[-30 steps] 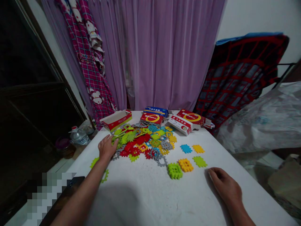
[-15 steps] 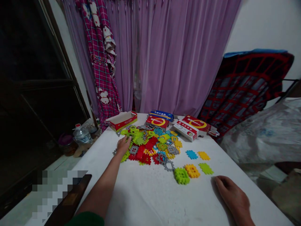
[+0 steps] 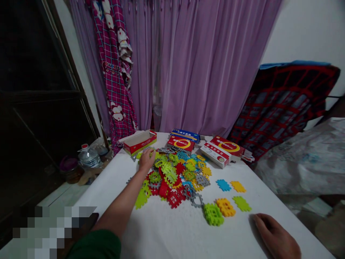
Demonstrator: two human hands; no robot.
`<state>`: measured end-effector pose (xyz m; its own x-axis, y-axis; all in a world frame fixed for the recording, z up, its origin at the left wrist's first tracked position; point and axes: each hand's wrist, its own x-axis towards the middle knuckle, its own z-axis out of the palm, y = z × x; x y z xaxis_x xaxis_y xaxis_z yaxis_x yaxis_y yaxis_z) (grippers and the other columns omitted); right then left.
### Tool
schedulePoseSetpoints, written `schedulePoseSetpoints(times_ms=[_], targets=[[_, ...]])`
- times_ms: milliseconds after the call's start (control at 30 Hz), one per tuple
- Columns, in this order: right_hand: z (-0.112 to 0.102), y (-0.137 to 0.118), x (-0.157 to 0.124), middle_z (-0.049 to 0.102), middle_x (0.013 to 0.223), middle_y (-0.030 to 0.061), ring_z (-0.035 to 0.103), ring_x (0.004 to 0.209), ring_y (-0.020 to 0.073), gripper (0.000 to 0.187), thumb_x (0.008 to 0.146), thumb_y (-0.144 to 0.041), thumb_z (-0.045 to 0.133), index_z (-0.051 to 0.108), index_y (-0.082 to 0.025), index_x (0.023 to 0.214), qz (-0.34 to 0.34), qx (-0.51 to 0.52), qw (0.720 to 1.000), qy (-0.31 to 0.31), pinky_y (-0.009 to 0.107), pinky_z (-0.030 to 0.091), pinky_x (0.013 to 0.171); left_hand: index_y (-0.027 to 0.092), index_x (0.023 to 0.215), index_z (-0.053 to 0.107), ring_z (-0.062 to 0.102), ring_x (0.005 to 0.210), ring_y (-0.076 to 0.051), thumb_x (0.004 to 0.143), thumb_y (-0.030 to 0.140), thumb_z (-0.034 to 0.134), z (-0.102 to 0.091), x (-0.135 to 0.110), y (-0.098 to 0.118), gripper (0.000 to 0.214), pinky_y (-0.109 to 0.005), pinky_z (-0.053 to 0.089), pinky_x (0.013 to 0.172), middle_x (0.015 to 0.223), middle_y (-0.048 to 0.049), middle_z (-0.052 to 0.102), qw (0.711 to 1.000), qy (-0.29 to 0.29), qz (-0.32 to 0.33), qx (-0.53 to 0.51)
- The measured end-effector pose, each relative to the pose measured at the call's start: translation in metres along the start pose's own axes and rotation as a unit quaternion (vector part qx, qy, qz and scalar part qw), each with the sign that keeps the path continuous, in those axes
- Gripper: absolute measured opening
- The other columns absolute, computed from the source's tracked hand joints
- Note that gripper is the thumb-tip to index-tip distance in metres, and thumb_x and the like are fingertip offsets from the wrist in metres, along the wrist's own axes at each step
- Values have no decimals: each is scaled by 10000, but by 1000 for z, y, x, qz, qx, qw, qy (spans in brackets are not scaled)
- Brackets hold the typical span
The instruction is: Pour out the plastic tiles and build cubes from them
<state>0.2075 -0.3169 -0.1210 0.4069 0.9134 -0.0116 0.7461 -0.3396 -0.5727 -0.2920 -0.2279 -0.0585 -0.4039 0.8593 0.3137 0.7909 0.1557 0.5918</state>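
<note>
My left hand (image 3: 147, 159) reaches to the far left part of a heap of plastic interlocking building tiles (image 3: 179, 169). Its fingers are bent among light green tiles, and what they hold, if anything, is hidden. My right hand (image 3: 277, 235) rests on its side at the near right, loosely curled, with nothing seen in it. Just beyond it lies a flat green tile (image 3: 242, 203). Farther back are a blue tile (image 3: 223, 185) and a yellow tile (image 3: 238, 186). Left of these stand a thick green block (image 3: 213, 214) and a yellow block (image 3: 225, 207) with square holes.
Behind the heap are an open red box (image 3: 140, 143), a blue box (image 3: 185, 135), a red box (image 3: 180, 144), a white-and-red box (image 3: 215, 154) and another red box (image 3: 228, 145). A white cloth covers the table (image 3: 167, 233). Purple curtains (image 3: 205, 72) hang behind.
My left hand has moved farther back and slightly right. Green tiles have shifted nearer me and spread at the heap's left and middle. The view has tilted slightly; my right hand stays resting.
</note>
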Motion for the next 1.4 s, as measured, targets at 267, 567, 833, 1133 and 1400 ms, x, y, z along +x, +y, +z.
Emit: schedulePoseSetpoints(times_ms=[267,567,833,1133,1400], targets=[[16,-29,31,732,793,71,652,796,305,536,570,-658,456,703,-232,782,9,98,991,94,381,471,666,228,1105,695,497,1305,-296,890,494,472,12,29,-47,409,-459,309,1127,1297,-96,645,995,-69,-67,34],[30,-44,46,725,805,80,626,820,302,480,572,-613,484,691,-224,762,7,142,982,128,391,453,714,242,1112,711,598,1176,-191,888,419,535,29,-3,9,335,-308,421,1053,1209,-32,698,985,-140,91,-43],[27,-35,43,703,758,64,607,780,288,386,561,-551,566,696,-231,734,24,180,976,121,398,441,701,297,1254,649,496,1306,-264,851,451,602,5,-92,59,434,-494,317,1136,1424,-77,546,974,-148,171,-30],[25,-36,35,692,753,74,612,793,303,325,591,-505,583,683,-220,710,-8,205,973,104,429,448,733,190,1433,464,285,1448,-343,900,490,490,-55,-199,-26,612,-609,184,1155,1556,-164,355,969,-54,-124,206],[19,-44,17,687,710,59,605,737,264,379,566,-513,579,699,-201,744,19,216,973,83,384,456,692,175,1480,394,193,1475,-375,855,532,550,6,-188,20,737,-519,220,1174,1583,-176,290,985,-73,-64,140]])
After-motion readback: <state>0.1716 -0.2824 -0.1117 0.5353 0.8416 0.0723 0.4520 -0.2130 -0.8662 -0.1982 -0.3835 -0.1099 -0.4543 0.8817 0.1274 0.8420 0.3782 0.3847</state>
